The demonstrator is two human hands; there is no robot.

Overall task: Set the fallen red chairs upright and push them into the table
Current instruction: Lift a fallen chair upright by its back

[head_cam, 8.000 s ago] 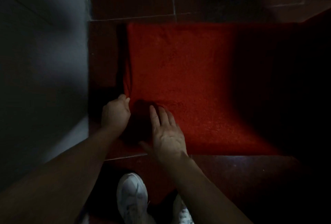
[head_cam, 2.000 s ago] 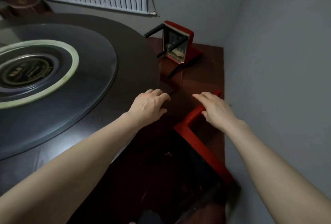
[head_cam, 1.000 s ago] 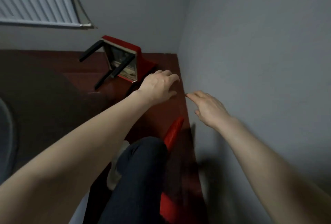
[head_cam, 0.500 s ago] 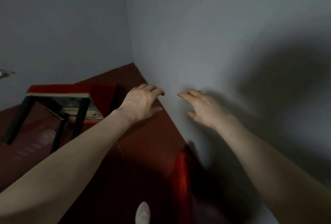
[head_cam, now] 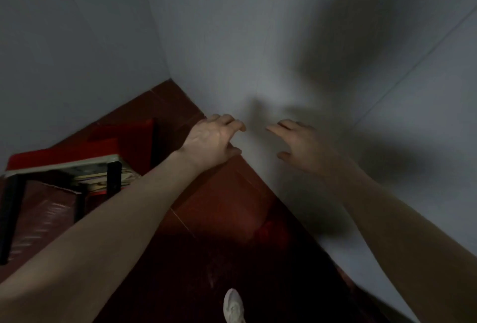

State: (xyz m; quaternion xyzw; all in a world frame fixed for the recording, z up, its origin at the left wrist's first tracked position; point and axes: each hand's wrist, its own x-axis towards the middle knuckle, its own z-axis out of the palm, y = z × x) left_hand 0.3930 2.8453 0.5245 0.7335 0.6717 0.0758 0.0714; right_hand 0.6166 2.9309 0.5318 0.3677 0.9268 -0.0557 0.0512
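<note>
Far left: fallen red chair (head_cam: 64,154) lies on side on floor (head_cam: 219,206) near corner, black legs (head_cam: 114,178) toward me; I judge it next to right. Left hand (head_cam: 210,141) out past chair, fingers (head_cam: 233,122) loosely curled, holding nothing. Right hand (head_cam: 304,145) near wall (head_cam: 284,38), fingers apart, empty. Both raised, I guess, ready for reach. Worktop out of view.

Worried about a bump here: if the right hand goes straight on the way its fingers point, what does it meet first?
Probably the grey wall; the right hand holds nothing, and nothing else shows ahead. Depth is unclear.
</note>
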